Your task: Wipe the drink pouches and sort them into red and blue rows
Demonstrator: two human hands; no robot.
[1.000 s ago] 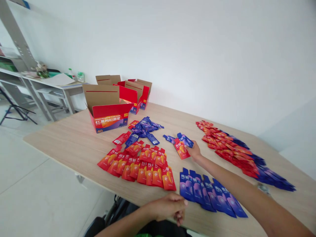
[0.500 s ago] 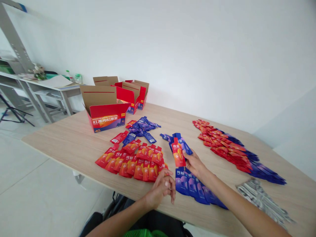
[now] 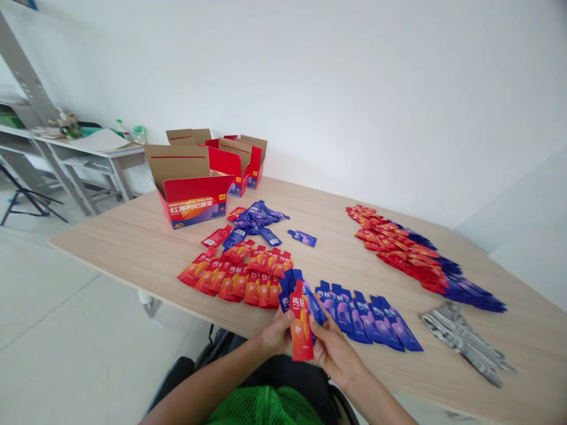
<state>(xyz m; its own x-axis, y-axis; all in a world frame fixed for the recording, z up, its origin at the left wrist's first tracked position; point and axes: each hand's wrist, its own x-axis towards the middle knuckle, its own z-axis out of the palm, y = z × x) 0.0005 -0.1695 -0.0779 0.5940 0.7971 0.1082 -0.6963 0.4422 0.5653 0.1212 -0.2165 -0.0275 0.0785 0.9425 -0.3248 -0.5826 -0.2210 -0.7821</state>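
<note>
Close to the table's front edge, both hands grip a small fanned bunch of sachets. A red sachet (image 3: 302, 333) faces me at the front, with blue sachets (image 3: 287, 282) behind it. My left hand (image 3: 275, 334) is closed on the bunch's left side, thumb near the red sachet. My right hand (image 3: 335, 349) pinches its right side; some fingers are hidden behind. Left of the hands lie overlapping rows of red sachets (image 3: 234, 280). A row of blue sachets (image 3: 374, 319) fans out to the right. Farther back lies a single blue sachet (image 3: 302, 238).
An open red-and-blue carton (image 3: 195, 203) stands at the back left, with other open cartons (image 3: 230, 168) behind. A loose heap of mostly blue sachets (image 3: 257, 219) lies before it. Long red and blue stacks (image 3: 403, 254) lie right. Striped grey gloves (image 3: 463, 339) rest near the right edge.
My right hand has brought the bunch of sachets down and left, toward me. My left hand, empty before, now holds it too. The row of blue sachets shows more fully.
</note>
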